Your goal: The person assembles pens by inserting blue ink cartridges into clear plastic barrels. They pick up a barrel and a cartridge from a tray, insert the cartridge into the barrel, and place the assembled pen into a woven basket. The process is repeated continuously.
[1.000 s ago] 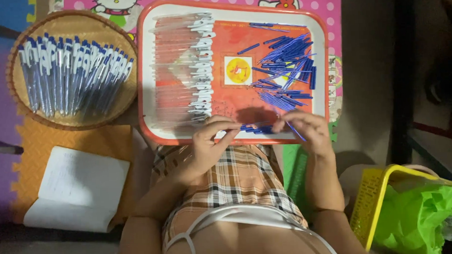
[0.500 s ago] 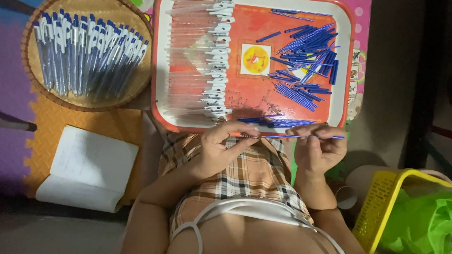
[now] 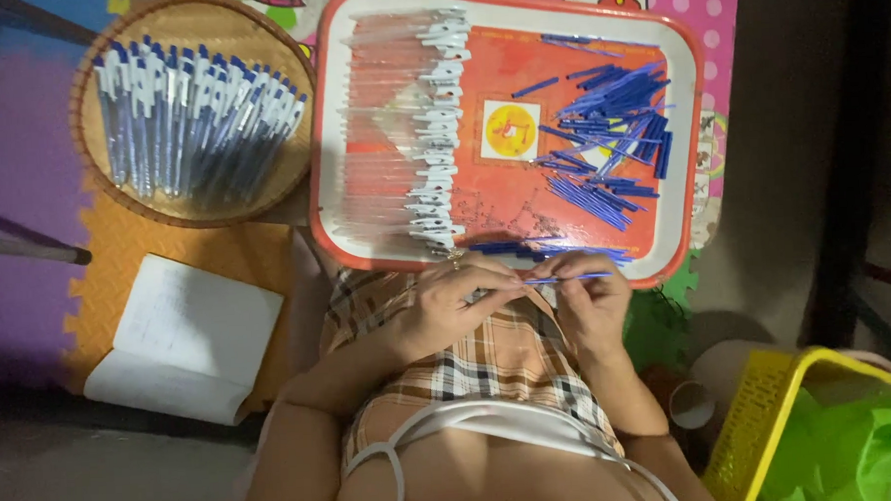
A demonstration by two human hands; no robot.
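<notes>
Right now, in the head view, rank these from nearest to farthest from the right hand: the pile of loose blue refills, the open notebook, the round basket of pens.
From the right hand:
1. Pile of loose blue refills, on the tray just beyond the hand.
2. Open notebook, on the mat, past the left hand.
3. Round basket of pens, far corner on the left side.

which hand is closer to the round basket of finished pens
Left. The left hand is just below the tray's left half, on the side of the round basket; the right hand is farther right, beyond the left hand.
</notes>
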